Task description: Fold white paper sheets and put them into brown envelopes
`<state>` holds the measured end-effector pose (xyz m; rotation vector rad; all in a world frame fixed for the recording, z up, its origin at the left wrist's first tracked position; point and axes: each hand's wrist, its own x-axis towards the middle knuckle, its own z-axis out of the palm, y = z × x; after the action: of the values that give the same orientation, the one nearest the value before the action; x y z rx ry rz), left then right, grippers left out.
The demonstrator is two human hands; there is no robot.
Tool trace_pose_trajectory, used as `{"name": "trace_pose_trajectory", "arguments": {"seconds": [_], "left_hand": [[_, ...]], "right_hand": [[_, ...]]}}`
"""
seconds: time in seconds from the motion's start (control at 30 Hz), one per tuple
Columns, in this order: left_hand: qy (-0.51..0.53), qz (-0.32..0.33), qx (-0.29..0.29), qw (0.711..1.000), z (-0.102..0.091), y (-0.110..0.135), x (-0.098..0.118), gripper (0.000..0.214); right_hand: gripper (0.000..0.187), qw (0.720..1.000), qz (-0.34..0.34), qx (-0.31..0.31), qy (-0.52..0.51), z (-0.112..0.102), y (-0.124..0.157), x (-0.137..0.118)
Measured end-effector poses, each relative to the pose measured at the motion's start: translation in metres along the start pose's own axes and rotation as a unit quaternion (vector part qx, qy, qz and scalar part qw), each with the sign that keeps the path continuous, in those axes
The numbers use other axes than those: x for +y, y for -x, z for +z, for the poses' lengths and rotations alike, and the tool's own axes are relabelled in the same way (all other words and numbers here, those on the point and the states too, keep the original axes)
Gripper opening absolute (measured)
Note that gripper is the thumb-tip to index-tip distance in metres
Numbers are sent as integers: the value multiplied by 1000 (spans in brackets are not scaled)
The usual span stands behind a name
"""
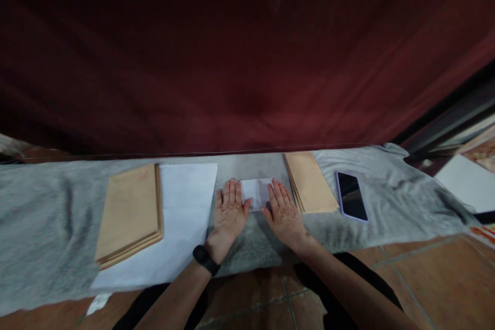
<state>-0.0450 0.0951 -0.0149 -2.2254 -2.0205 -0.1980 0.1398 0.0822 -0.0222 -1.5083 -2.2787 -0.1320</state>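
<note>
Grey blanket [402, 196] runs across my whole view, and clock directions here are taken from the small white paper [255, 192] between my hands. Toward eight o'clock, a white scrap [98, 303] sits at the blanket's near edge. At nine o'clock, farthest out, a stack of brown envelopes [131, 211] lies slightly askew, a faint reddish mark near its top corner. It rests partly over large white sheets [189, 196], which spread out from under it toward me. Next comes my left hand [230, 211], palm down and flat, fingers close together and thumb spread off onto the paper; a black wristband [206, 260] circles that wrist. The small paper lies flat on the blanket, with dark red cloth [247, 72] filling twelve o'clock and brown floor tiles [266, 299] showing at six. My right hand [284, 214] lies flat at the paper's other side, fingers extended, thumb angled inward, gripping nothing. Just beyond it, at three o'clock, lies a second pile of envelopes [313, 183], then a dark-screened phone [351, 196] in a purple case. Farthest right is a white sheet [467, 180], partly cropped.
</note>
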Motion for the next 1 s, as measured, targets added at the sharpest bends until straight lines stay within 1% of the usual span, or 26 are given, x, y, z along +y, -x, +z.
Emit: {"name": "trace_pose_trajectory", "arguments": {"seconds": [0.1, 0.23, 0.33, 0.47, 0.53, 0.63, 0.73, 0.8, 0.87, 0.93, 1.0], "left_hand": [[8, 4, 5, 1000, -3, 0, 0, 61], [29, 14, 8, 999, -5, 1, -1, 61], [59, 18, 10, 998, -6, 1, -1, 60], [149, -12, 19, 989, -5, 0, -1, 56], [227, -40, 37, 972, -3, -3, -3, 56], [364, -92, 59, 925, 3, -9, -10, 58], [478, -161, 45, 862, 7, -14, -17, 62], [548, -215, 33, 808, 6, -16, -18, 69], [618, -252, 20, 744, 2, -15, -15, 76], [684, -258, 4, 683, -6, -15, -10, 78], [734, -246, -8, 633, -15, -15, -6, 78]], "right_hand": [[64, 999, -35, -27, -22, 4, -1, -5], [65, 999, -39, -29, -16, 13, 4, -7], [65, 999, -39, -34, -11, 16, 5, -6], [63, 998, -39, -43, -9, 16, 4, -6], [63, 998, -36, -44, -10, 16, 3, -6], [64, 998, -28, -51, -12, 13, 1, -8], [66, 997, -17, -68, -9, 10, -3, -11], [67, 996, -10, -83, -7, 7, -5, -15], [69, 995, 2, -95, -12, 3, -8, -17], [65, 994, 18, -103, -30, -1, -13, -17], [54, 990, 39, -104, -87, -7, -21, -12]]}}
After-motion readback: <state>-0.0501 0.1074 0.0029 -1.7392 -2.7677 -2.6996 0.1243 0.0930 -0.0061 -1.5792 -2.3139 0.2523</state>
